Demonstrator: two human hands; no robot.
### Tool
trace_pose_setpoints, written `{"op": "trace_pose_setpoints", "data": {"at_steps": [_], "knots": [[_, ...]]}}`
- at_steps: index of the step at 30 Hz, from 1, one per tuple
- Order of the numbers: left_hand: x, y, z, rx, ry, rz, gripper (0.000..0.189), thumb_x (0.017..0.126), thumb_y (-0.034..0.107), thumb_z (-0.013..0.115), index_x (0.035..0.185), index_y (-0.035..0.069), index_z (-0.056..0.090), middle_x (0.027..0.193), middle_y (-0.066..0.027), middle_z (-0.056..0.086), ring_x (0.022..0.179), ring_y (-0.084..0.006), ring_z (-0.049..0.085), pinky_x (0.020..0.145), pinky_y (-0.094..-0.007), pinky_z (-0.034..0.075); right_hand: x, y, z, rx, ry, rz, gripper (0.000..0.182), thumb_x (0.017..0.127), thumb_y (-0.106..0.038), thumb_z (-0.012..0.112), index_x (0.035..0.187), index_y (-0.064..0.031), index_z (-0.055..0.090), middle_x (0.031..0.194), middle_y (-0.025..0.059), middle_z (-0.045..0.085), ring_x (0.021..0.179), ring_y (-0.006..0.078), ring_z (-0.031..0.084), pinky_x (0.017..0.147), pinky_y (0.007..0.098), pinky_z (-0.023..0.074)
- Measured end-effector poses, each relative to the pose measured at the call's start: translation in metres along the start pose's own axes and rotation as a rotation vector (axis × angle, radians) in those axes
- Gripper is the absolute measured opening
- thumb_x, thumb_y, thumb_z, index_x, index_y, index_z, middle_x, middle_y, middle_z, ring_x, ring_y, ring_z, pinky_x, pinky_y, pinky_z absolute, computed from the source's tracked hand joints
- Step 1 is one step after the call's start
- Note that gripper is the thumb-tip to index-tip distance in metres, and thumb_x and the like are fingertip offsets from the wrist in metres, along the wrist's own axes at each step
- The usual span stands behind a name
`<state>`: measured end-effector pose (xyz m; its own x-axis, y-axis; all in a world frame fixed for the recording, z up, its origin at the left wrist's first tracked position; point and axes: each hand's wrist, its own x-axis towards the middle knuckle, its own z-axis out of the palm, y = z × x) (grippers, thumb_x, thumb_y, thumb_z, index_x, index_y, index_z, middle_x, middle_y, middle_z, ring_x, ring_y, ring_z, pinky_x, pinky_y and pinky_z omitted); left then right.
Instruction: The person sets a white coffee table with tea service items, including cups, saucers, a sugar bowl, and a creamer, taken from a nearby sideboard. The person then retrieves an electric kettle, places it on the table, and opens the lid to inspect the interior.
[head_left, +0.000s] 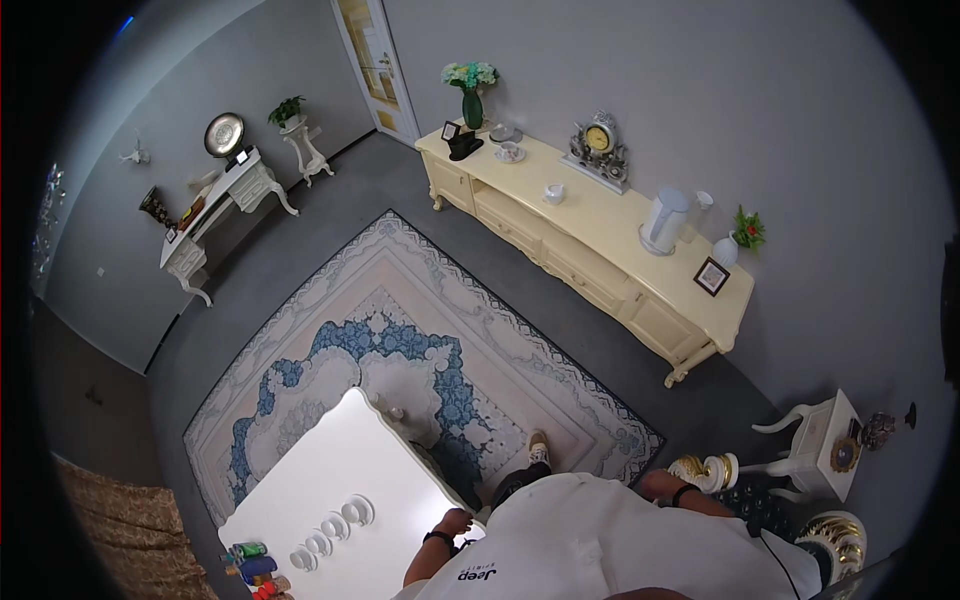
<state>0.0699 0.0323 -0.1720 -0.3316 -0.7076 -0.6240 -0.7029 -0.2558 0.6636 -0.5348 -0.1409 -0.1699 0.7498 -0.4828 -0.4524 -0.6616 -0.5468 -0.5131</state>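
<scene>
My left hand (454, 520), with a black band at the wrist, is at the edge of a white table (300, 480), its fingers bent; whether it grips anything cannot be told. On the tabletop, to its left, a row of several white cups on saucers (357, 511) stands. My right hand (658, 485), also with a black wristband, hangs at my side near a white and gold chair arm (701, 472); its fingers are partly hidden. At the table's far left lie a green can (249, 550), a blue package (259, 567) and red items (270, 588).
A patterned rug (465, 360) lies under the table. Beyond it stands a long cream sideboard (600, 247) bearing a silver clock (598, 140), a white kettle (664, 221) and vases. At right are a small white side table (817, 442) and another gold-trimmed chair arm (844, 544).
</scene>
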Motion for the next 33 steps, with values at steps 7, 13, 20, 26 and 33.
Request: {"op": "trace_pose_setpoints", "data": {"at_steps": [7,13,20,26,33], "knots": [[0.112,0.092,-0.165,-0.559,0.268,-0.264,0.029,0.086,0.026,0.049,0.089,0.001,0.064,0.071,-0.0104,0.063,0.063,-0.0224,0.061,0.060,-0.0326,0.049,0.089,0.069,-0.145,1.089,0.327,0.754,0.013,0.086,-0.016,0.054,0.078,-0.0093,0.061,0.069,0.0092,0.061,0.058,0.0235,0.060,0.056,0.0355,0.0492],[0.164,0.164,-0.275,-1.690,0.379,-0.099,0.044,0.094,0.044,0.045,0.118,0.008,0.048,0.104,-0.0108,0.060,0.089,-0.0234,0.060,0.078,-0.0343,0.048,0.198,0.069,-0.304,1.762,0.609,0.639,0.016,0.089,-0.024,0.053,0.093,-0.0084,0.051,0.081,0.0091,0.060,0.072,0.0177,0.060,0.057,0.0303,0.0482],[0.216,0.077,-0.310,-0.495,0.329,-0.044,0.035,0.094,0.044,0.045,0.103,0.012,0.057,0.091,-0.0101,0.061,0.087,-0.0252,0.061,0.072,-0.0386,0.049,0.356,0.154,-0.419,1.492,0.464,0.569,0.021,0.088,-0.024,0.051,0.082,-0.0041,0.057,0.068,0.0057,0.059,0.055,0.0141,0.055,0.049,0.0281,0.0459],[0.237,0.106,-0.386,0.029,0.398,0.091,0.026,0.093,0.031,0.048,0.100,0.008,0.059,0.084,-0.0060,0.062,0.074,-0.0204,0.061,0.062,-0.0329,0.049,0.459,0.203,-0.503,1.415,0.337,0.555,0.019,0.088,-0.023,0.051,0.086,-0.0050,0.057,0.071,0.0058,0.059,0.056,0.0134,0.055,0.050,0.0275,0.0462],[0.276,0.188,-0.495,-0.555,0.349,-0.385,0.027,0.094,0.026,0.050,0.102,0.001,0.060,0.087,-0.0058,0.065,0.070,-0.0144,0.062,0.059,-0.0245,0.048,0.554,0.190,-0.601,1.519,0.293,0.584,0.017,0.090,-0.022,0.050,0.094,-0.0062,0.055,0.083,0.0046,0.059,0.070,0.0138,0.057,0.062,0.0275,0.0489]]}}
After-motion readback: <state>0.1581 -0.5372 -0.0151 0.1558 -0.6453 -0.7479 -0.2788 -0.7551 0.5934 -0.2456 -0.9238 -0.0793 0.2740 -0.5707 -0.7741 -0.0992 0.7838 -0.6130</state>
